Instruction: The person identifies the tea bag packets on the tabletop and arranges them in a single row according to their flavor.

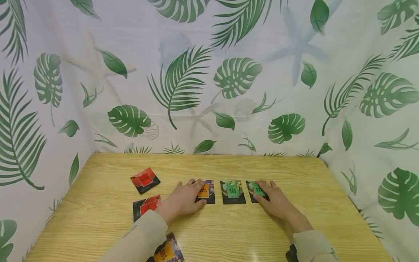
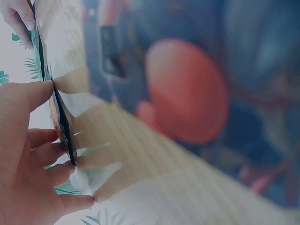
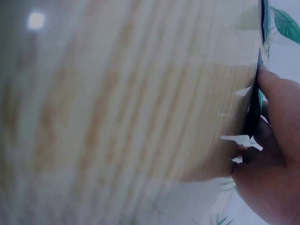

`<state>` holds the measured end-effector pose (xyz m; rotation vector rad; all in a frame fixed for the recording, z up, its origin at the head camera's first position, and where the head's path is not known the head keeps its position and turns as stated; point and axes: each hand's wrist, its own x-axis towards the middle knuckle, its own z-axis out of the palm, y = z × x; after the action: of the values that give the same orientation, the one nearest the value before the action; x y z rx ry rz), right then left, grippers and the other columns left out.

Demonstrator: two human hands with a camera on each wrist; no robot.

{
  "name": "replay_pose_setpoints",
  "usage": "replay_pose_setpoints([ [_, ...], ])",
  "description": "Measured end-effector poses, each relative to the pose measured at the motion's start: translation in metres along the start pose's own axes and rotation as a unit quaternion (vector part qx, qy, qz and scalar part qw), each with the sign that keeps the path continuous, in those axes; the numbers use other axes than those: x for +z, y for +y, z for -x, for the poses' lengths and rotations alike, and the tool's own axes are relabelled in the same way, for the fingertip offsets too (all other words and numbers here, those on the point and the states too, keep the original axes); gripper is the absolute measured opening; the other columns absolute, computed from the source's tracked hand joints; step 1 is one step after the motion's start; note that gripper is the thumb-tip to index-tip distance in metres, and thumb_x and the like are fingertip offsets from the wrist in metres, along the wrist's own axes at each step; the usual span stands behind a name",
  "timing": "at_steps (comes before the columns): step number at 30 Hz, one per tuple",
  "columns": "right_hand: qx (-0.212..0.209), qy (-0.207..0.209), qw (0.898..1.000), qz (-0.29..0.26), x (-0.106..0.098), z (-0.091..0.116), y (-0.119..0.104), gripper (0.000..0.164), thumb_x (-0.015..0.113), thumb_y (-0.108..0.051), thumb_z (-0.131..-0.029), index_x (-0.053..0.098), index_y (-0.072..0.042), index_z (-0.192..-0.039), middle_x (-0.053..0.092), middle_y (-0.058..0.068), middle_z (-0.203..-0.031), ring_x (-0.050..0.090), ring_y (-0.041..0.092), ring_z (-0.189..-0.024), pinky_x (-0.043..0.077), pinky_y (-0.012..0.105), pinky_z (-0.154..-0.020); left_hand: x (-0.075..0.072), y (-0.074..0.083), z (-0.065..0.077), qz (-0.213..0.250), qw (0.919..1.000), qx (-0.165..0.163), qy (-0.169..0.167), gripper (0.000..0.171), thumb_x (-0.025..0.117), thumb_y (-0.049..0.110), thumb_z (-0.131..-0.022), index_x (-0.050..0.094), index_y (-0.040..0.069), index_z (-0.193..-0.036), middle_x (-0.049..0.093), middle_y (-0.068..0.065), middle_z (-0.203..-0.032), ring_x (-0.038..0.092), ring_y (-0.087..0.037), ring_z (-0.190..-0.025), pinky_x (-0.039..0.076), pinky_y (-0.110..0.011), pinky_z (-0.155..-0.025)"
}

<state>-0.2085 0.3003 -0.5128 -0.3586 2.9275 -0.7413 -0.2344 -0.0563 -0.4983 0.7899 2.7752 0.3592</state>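
Near the yellow wooden worktop's far edge, an orange-labelled packet is touched by the splayed left hand, a green-labelled packet by the loose-fingered right hand.

No wording can be read for certain. Near the far edge of the bench, the middle green packet bears two rows of dark characters on its green label, too small to make out. Marks on the orange label to its left and the upper red label, toward the left edge, are equally illegible.
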Motion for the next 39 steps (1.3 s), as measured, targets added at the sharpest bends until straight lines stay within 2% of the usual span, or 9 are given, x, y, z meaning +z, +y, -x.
replay_pose_setpoints([
  [13,0.0,0.0,1.0,-0.004,-0.001,0.001,-0.001,0.067,0.058,-0.037,-0.109,0.038,-0.001,-0.162,0.034,0.028,-0.167,0.015,0.061,-0.155,0.017,0.078,-0.122,0.003,0.007,-0.005,-0.016,0.9999,0.001,-0.003,0.076,0.054,0.055,-0.107,0.032,0.015,-0.167,0.034,-0.007,-0.173,0.034,-0.032,-0.159,0.032,-0.066,-0.124],
  [32,0.006,-0.003,1.0,-0.003,-0.001,0.001,-0.001,0.068,0.057,-0.039,-0.109,0.038,-0.002,-0.163,0.034,0.027,-0.168,0.015,0.06,-0.156,0.019,0.078,-0.122,0.005,0.011,-0.007,-0.032,0.9994,0.003,0.009,0.074,0.054,0.057,-0.106,0.036,0.016,-0.166,0.037,-0.006,-0.171,0.038,-0.031,-0.157,0.036,-0.065,-0.122],
  [39,0.003,-0.001,1.0,-0.005,-0.001,0.001,-0.001,0.067,0.057,-0.038,-0.109,0.038,-0.002,-0.163,0.034,0.028,-0.167,0.015,0.061,-0.156,0.016,0.077,-0.123,0.005,0.009,-0.006,-0.005,0.9999,0.007,0.015,0.073,0.054,0.055,-0.107,0.036,0.017,-0.166,0.035,-0.009,-0.172,0.036,-0.033,-0.158,0.034,-0.065,-0.123],
])
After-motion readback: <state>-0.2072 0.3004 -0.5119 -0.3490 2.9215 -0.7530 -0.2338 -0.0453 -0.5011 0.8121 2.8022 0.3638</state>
